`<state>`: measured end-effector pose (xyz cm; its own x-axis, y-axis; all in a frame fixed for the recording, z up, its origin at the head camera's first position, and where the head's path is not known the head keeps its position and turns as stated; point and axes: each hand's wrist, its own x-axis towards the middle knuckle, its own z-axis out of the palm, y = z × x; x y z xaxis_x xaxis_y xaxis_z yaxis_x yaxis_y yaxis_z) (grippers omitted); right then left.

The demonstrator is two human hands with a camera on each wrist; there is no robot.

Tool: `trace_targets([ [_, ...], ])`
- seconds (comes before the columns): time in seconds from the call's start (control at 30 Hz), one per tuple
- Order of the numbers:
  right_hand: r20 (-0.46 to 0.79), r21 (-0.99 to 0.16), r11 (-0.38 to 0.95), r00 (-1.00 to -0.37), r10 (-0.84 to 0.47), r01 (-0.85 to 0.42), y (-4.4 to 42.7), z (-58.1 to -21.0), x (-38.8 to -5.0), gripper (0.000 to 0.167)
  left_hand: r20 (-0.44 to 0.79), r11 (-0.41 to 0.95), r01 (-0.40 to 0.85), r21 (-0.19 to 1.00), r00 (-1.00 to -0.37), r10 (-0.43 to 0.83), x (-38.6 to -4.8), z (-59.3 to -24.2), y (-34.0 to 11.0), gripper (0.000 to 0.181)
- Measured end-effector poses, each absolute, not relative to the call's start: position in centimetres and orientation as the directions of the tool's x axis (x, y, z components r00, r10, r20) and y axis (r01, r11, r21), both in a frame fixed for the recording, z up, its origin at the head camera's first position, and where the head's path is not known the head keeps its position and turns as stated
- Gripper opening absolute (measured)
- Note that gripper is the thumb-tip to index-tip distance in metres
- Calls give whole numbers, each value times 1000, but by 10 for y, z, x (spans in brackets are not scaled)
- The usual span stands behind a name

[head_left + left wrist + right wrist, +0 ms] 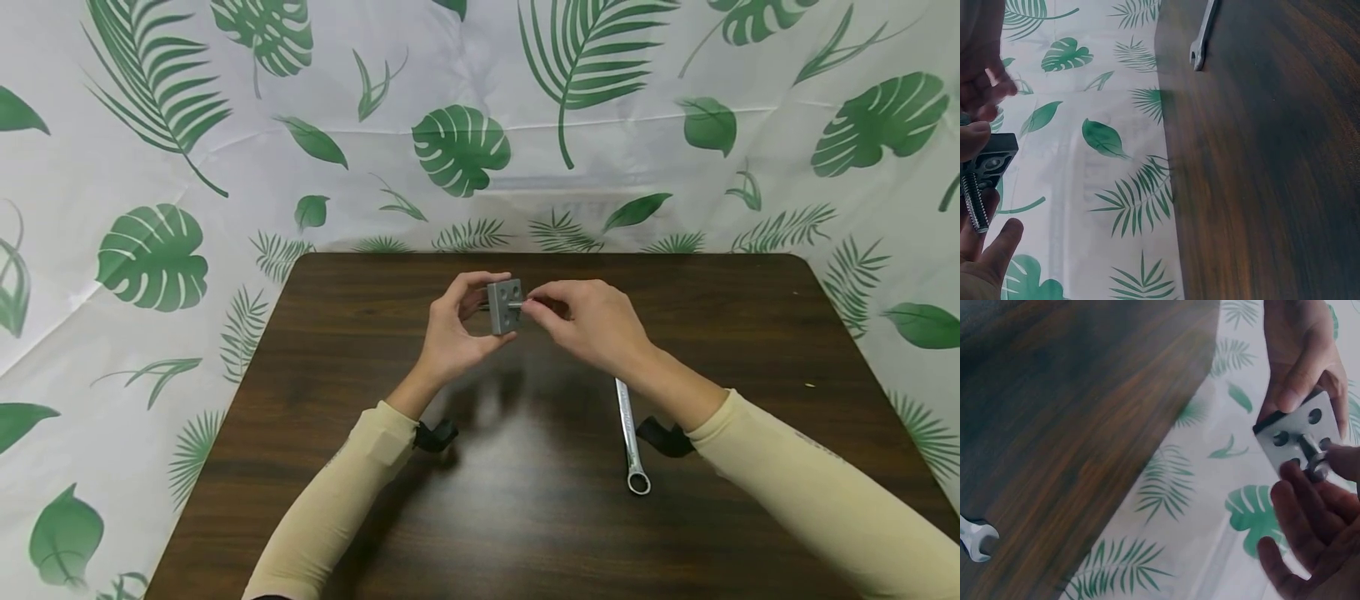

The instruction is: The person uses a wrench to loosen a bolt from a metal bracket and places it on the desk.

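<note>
My left hand (447,332) grips a small square grey metal block (495,312) by its edges, raised above the table. The block's face has several round holes, seen in the right wrist view. A metal bolt (1309,448) runs through the block, and its threaded end (975,206) sticks out on the far side in the left wrist view. With thumb and fingertips, my right hand (600,325) pinches the head end of this bolt. A combination wrench (628,425) lies on the table below my right wrist.
The dark wooden table (510,517) has rounded back corners. White cloth with green leaves (461,150) hangs behind it and at both sides. Black mounts (437,435) are worn at both wrists.
</note>
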<state>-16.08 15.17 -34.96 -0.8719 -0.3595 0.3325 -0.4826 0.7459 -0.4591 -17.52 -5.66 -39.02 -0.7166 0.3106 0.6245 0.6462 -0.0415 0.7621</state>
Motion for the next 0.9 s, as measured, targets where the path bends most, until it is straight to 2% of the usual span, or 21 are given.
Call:
trace_targets([
  [0.07, 350, -448, 727, -851, -392, -520, 151, -350, -161, 24, 623, -38, 646, 763, -718, 310, -175, -391, -57, 65],
  [0.2, 403, -428, 702, -815, -416, -570, 151, -350, -162, 28, 620, -41, 640, 767, -725, 300, -175, -391, -57, 66],
  [0.4, 326, -459, 758, -882, -340, -462, 150, -350, -160, 33, 627, -34, 648, 761, -721, 296, -175, -391, -58, 65],
  [0.53, 346, -456, 728, -856, -385, -512, 150, -350, -161, 27, 620, -39, 640, 767, -725, 299, -175, -390, -58, 65],
  [0.67, 398, -448, 695, -822, -408, -562, 151, -350, -161, 32, 615, -44, 633, 773, -731, 296, -174, -391, -59, 66],
  [0.9, 356, -470, 745, -874, -332, -474, 151, -350, -160, 31, 630, -49, 650, 759, -713, 309, -175, -389, -57, 65],
])
